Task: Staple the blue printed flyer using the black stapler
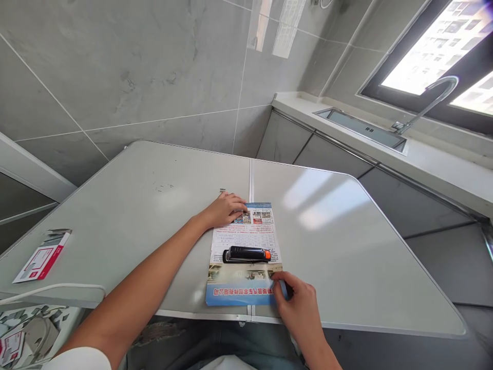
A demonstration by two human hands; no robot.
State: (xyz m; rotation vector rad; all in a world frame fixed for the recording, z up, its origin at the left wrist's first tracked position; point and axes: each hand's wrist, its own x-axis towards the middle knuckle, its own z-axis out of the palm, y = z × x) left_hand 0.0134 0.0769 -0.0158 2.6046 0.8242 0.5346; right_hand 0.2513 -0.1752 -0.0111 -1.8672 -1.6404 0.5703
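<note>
A printed flyer (246, 241) lies on the grey folding table (154, 216), across the table's middle seam. A black stapler with an orange tip (246, 254) rests flat on the flyer. My left hand (225, 209) presses on the flyer's far left corner, fingers curled down onto the paper. My right hand (295, 303) pinches the flyer's near right corner between thumb and fingers.
A red and white leaflet (42, 257) lies at the table's left edge. A white cable (50, 290) runs along the near left edge. A counter with a sink (362, 128) and tap (431, 100) stands at the right under a window. Tiled wall behind.
</note>
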